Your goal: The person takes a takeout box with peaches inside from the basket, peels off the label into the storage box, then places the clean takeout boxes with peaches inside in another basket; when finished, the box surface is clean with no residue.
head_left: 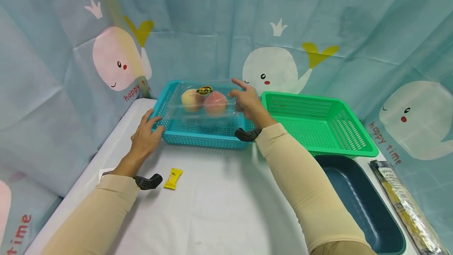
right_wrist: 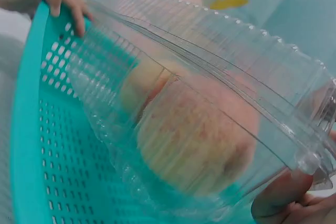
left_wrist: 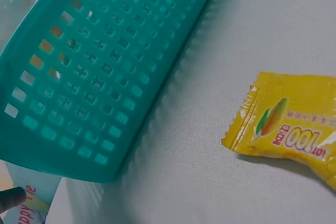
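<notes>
"What are those fingers doing?"

"The right hand [head_left: 249, 101] pinches the right end of a clear plastic clamshell [head_left: 203, 106], thumb pressed to its corner, one finger sticking out straight. The left hand [head_left: 146, 137] has its fingers hooked over the left rim of a turquoise basket [head_left: 205, 140]."

"And the clamshell?"

"Tilted, over the basket. I can't tell whether it touches the bottom. It's see-through and shiny, with ribbed walls and a black-and-gold label [head_left: 204, 90] on top."

"Peaches inside?"

"At least two: a pale yellow peach [head_left: 190, 100] on the left, faintly blushed, and a rosier peach [head_left: 216, 103] on the right."

"What's around them?"

"A small yellow candy packet [head_left: 173, 178] on the near side, a green basket [head_left: 311, 125] just to the right, and a dark blue tub [head_left: 357, 204] nearer, beyond the right sleeve [head_left: 304, 184]."
</notes>
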A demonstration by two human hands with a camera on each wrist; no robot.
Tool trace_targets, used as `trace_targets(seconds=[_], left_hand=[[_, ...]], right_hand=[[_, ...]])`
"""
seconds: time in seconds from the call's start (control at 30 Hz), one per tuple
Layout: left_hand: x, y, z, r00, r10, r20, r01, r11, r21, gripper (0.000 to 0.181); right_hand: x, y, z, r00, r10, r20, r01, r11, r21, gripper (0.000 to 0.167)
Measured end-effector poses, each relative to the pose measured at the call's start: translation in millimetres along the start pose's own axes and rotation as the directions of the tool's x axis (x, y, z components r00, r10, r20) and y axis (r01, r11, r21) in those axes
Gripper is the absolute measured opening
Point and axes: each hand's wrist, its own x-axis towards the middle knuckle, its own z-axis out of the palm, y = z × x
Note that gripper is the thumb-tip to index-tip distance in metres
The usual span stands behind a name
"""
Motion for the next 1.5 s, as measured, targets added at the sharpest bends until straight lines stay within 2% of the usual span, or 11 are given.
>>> trace_targets(seconds=[0.23, 0.53, 0.83, 1.2, 1.5], left_hand=[[4.0, 3.1, 4.1, 1.000, 0.018, -0.008, -0.018, 1.000, 0.010, 0.049], [5.7, 1.8, 2.5, 0.999, 0.032, -0.006, -0.032, 0.999, 0.021, 0.050], [6.7, 1.8, 0.6, 1.000, 0.026, 0.005, -0.026, 0.999, 0.020, 0.052], [4.7, -3.4, -3.7, 0.999, 0.041, 0.016, -0.042, 0.998, 0.052, 0.051], [2.7, -4.0, -4.4, 1.000, 0.030, 0.010, -0.030, 0.998, 0.055, 0.051]], right_hand=[[-28.3, -25, -14, 1.000, -0.019, -0.018, 0.019, 1.000, -0.021, 0.060], [-64.0, -42, -28, 0.998, -0.061, -0.029, 0.062, 0.998, 0.032, 0.057], [-112.5, -54, -40, 0.995, -0.096, -0.024, 0.098, 0.991, 0.095, 0.060], [-170.6, -45, -56, 0.987, -0.154, 0.042, 0.144, 0.973, 0.180, 0.065], [-210.0, -25, -74, 0.981, -0.195, 0.018, 0.194, 0.979, 0.057, 0.066]])
